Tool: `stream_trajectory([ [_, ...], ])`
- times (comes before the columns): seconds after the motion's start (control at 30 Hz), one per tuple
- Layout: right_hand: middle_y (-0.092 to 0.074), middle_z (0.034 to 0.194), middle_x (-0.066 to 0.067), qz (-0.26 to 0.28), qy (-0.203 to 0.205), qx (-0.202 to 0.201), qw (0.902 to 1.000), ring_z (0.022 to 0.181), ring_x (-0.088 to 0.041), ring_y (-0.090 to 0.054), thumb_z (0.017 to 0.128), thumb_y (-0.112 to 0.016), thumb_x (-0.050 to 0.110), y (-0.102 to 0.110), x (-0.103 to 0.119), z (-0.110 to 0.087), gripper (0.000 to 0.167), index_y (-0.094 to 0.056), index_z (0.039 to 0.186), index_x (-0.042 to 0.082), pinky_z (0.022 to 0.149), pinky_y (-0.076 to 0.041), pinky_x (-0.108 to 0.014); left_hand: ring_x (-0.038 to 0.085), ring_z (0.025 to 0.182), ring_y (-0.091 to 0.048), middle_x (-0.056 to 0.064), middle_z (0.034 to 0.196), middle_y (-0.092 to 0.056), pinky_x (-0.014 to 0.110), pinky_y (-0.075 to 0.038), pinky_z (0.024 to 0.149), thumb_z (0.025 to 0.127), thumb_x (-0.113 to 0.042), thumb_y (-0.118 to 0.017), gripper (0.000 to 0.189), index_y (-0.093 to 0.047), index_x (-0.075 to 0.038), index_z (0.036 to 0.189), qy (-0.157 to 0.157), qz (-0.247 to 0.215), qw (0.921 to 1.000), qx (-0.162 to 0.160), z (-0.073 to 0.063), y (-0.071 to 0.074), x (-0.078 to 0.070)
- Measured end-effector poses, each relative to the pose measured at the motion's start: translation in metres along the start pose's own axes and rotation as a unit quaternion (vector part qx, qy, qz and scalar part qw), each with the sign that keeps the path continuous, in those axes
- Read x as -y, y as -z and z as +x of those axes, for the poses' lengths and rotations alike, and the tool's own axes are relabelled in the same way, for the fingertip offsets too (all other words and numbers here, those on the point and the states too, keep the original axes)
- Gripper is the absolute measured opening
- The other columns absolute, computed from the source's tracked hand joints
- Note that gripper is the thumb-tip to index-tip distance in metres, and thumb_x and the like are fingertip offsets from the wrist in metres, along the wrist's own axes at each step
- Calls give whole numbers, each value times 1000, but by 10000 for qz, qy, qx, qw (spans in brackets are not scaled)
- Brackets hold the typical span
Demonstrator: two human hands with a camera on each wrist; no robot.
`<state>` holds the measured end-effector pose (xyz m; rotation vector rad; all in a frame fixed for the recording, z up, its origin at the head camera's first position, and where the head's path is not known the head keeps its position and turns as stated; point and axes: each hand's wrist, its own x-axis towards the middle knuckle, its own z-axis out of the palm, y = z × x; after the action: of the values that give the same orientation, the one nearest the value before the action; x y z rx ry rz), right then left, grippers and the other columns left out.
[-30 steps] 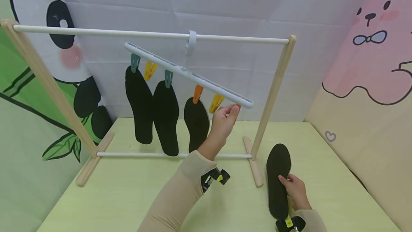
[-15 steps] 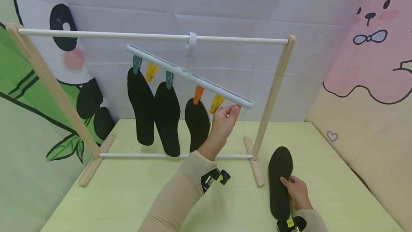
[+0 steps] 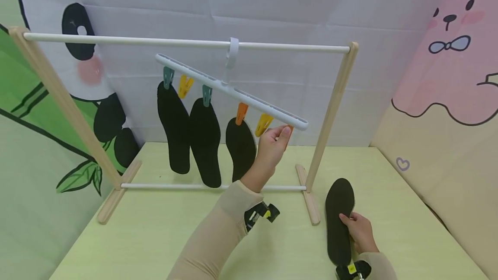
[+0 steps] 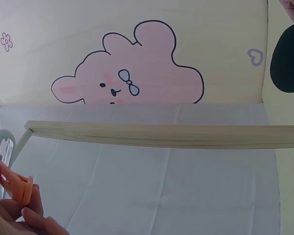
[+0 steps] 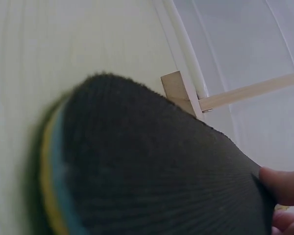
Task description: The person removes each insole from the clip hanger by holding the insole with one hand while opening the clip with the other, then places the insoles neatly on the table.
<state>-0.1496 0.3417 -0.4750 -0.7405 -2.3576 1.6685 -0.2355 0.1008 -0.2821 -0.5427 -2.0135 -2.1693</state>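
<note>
My left hand [image 3: 268, 152] pinches an orange clothespin [image 4: 18, 185] at the right end of a white clip hanger [image 3: 249, 99]. The hanger hooks over the rack's top bar and slants down to the right. Three black insoles hang from its other clips: a left one [image 3: 173, 133], a middle one [image 3: 205, 146] and a right one [image 3: 240, 148], partly behind my left wrist. Two yellow clips hold nothing. My right hand [image 3: 361, 233] grips a fourth black insole [image 3: 338, 219], thumb on its face, low at the right; its edge shows blue and yellow layers in the right wrist view.
The rack has wooden legs, with the right post [image 3: 330, 116] standing between my hands, a white top bar [image 3: 155, 42] and a low crossbar [image 3: 155, 186]. It stands on a pale table [image 3: 175, 237]. Printed cloth walls [image 3: 435, 133] enclose the back and sides.
The head view has shifted slightly. The insole in my right hand sits a little lower and farther right. My left hand keeps its pinch on the orange clothespin; the hanger stays tilted.
</note>
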Motion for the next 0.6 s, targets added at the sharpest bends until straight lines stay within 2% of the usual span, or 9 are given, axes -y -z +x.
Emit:
stream_trajectory([
  [0.3, -57, 70, -1, -393, 19, 15, 9992, 64, -15, -51, 91, -59, 12, 3, -1, 2, 26, -57, 91, -14, 59, -43, -29, 8, 75, -44, 9, 82, -56, 20, -38, 62, 97, -6, -54, 27, -63, 14, 113, 11, 67, 9999, -81, 1, -1, 2],
  [0.47, -62, 76, -8, -492, -42, 45, 9988, 66, -16, -55, 92, -58, 13, 2, -1, 5, 32, -55, 100, -18, 61, -44, -29, 7, 73, -43, 7, 80, -54, 19, -37, 61, 97, -6, -54, 27, -63, 15, 112, -37, 63, 9999, -96, 2, -1, 3],
  [0.6, -62, 77, -10, -512, -60, 63, 9986, 66, -17, -56, 92, -58, 12, 2, -2, 5, 33, -55, 102, -19, 61, -45, -30, 7, 72, -42, 5, 78, -52, 19, -36, 59, 98, -6, -54, 27, -62, 15, 112, -67, 70, 9999, -91, 2, -1, 2],
])
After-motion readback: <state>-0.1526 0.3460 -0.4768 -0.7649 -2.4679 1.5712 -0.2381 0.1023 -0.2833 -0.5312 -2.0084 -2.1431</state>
